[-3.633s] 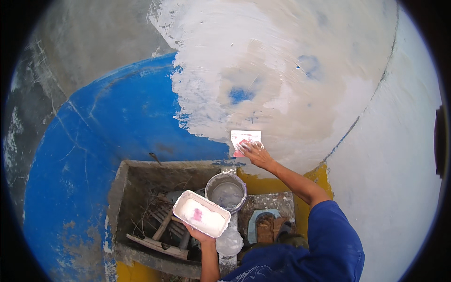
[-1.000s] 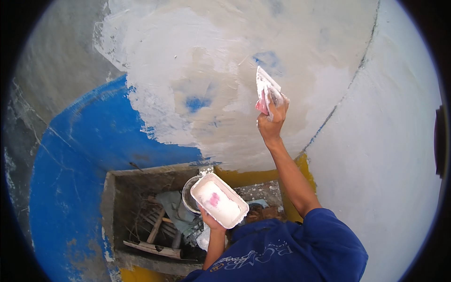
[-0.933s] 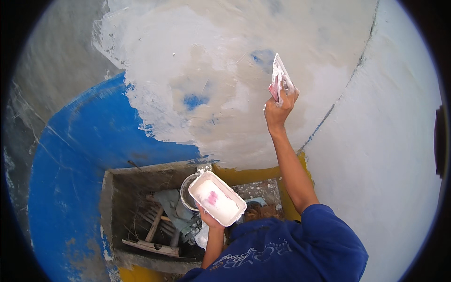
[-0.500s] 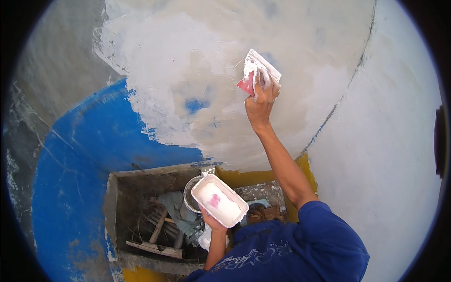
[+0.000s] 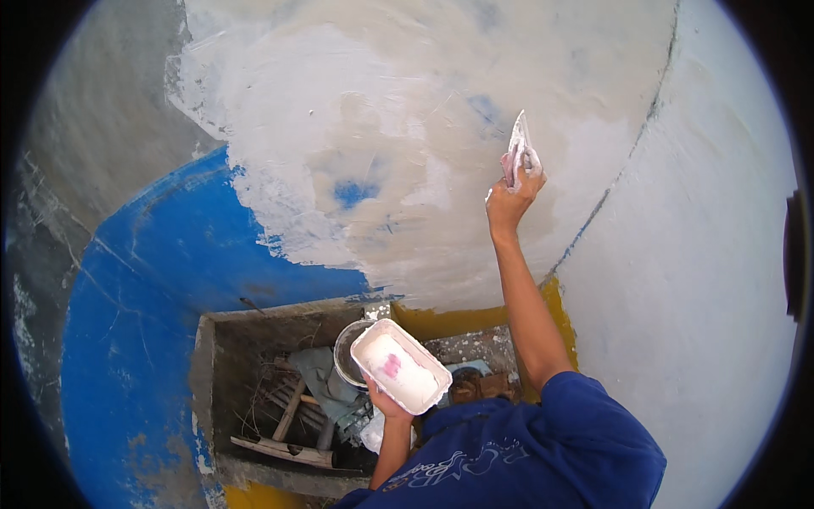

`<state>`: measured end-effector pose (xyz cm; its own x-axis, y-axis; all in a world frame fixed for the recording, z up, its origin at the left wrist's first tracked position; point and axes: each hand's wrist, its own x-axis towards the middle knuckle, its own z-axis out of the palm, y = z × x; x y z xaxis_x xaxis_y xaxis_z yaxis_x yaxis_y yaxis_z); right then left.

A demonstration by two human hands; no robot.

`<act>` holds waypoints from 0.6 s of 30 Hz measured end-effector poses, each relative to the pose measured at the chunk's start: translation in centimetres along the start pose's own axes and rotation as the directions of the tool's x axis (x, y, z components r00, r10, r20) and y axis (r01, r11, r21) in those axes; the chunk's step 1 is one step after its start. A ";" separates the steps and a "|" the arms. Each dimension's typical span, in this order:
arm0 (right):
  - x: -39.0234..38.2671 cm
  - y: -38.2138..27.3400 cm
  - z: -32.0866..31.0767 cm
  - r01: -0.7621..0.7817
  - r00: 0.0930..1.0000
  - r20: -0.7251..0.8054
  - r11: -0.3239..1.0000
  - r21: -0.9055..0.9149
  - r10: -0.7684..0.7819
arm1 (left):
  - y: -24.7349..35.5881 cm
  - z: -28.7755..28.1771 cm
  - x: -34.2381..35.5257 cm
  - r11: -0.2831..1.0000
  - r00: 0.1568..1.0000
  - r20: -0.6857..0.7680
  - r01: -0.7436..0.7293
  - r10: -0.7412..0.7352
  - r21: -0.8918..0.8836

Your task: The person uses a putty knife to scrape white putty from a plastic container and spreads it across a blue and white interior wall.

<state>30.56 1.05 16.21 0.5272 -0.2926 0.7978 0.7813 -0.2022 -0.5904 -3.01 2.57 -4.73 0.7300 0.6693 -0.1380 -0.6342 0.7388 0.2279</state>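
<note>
My right hand grips a putty knife with a white-smeared blade and a pinkish handle, up against the wall. The blade is seen nearly edge-on, so I cannot tell whether it touches the surface. Low in front of me, my left hand is wrapped round the near side of a white rectangular tub. White putty with a pink patch lies inside it. Around the knife, the wall carries smeared white and beige putty, with blue patches showing through.
Below the wall is a concrete trough holding scrap wood and a grey cloth. A round bucket stands behind the tub. Bare blue paint covers the wall at left; a dark crack runs down at right.
My right hand has moved right and slightly down with the putty knife, turning its blade from broad side to nearly edge-on. The tub in my left hand has barely shifted.
</note>
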 end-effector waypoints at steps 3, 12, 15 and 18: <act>-4.4 -0.4 1.9 0.167 0.953 0.266 0.984 -0.057 -0.146 | -0.2 -0.4 -0.1 0.999 1.000 -0.016 -0.019 0.019 0.042; -3.0 -2.0 1.3 0.239 0.934 0.259 0.970 0.051 -0.244 | 0.1 0.7 0.6 1.000 1.000 -0.011 -0.009 0.009 0.024; -2.6 0.4 3.1 0.302 0.937 0.220 0.945 -0.127 -0.270 | -0.5 0.2 0.9 1.000 1.000 -0.004 0.008 -0.008 0.008; -8.1 2.4 2.5 0.363 0.843 0.473 0.920 -0.149 -0.256 | -0.6 1.2 0.5 0.998 0.999 -0.035 -0.028 0.030 0.050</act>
<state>29.03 5.31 8.58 0.4026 0.2469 0.8814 0.8601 -0.4317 -0.2720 -1.95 2.41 -3.82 0.7013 0.6936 -0.1646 -0.6413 0.7147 0.2793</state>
